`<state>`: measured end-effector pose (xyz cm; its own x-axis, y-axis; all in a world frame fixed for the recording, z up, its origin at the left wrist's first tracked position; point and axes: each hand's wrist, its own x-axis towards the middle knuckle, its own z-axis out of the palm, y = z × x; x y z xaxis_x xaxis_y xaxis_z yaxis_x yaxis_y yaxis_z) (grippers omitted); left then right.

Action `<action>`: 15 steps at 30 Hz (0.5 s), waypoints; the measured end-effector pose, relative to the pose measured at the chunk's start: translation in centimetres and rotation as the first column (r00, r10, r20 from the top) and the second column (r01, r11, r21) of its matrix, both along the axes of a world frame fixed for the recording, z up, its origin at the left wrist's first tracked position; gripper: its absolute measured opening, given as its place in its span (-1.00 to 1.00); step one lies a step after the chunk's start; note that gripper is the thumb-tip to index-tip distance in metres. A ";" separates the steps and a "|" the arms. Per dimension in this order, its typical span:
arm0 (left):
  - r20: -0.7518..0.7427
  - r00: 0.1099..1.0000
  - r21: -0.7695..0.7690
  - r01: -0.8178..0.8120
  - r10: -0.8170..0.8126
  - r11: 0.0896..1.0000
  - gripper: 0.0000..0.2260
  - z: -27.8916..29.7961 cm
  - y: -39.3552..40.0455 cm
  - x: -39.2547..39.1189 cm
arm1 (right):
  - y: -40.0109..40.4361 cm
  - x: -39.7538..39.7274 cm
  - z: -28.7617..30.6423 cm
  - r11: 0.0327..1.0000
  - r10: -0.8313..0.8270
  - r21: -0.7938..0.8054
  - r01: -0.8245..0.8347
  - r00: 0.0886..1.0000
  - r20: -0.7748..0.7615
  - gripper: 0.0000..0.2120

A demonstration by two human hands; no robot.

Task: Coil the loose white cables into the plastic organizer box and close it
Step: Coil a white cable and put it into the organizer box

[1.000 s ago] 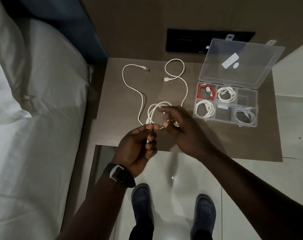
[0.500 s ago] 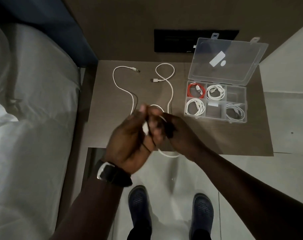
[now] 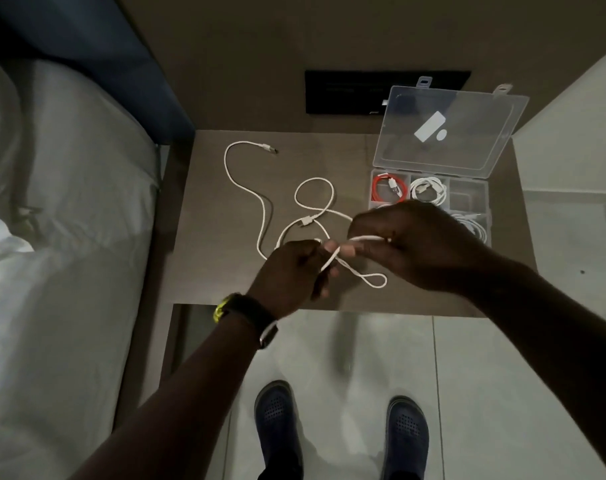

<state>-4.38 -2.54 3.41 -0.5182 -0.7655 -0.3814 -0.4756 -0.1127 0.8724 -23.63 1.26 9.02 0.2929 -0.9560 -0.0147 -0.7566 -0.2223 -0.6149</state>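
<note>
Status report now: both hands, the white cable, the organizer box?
Left hand and right hand both grip white cable, mostly uncoiled on table. Organizer box open, right hand partly over it.

Left hand [image 3: 291, 271] and right hand [image 3: 405, 244] pinched shut, fingers [image 3: 346, 251] meeting.

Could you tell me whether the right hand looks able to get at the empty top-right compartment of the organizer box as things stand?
Probably yes: the lid stands open and the empty compartment lies uncovered just beyond the right hand. That hand is pinching the white cable, though.
</note>
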 end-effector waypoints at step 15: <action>-0.527 0.323 0.793 -0.146 0.786 0.592 -0.74 2.6 -3.4 -0.5 | 3.0 3.6 -4.5 0.995 -0.063 0.082 0.063 0.998 -0.006 -0.74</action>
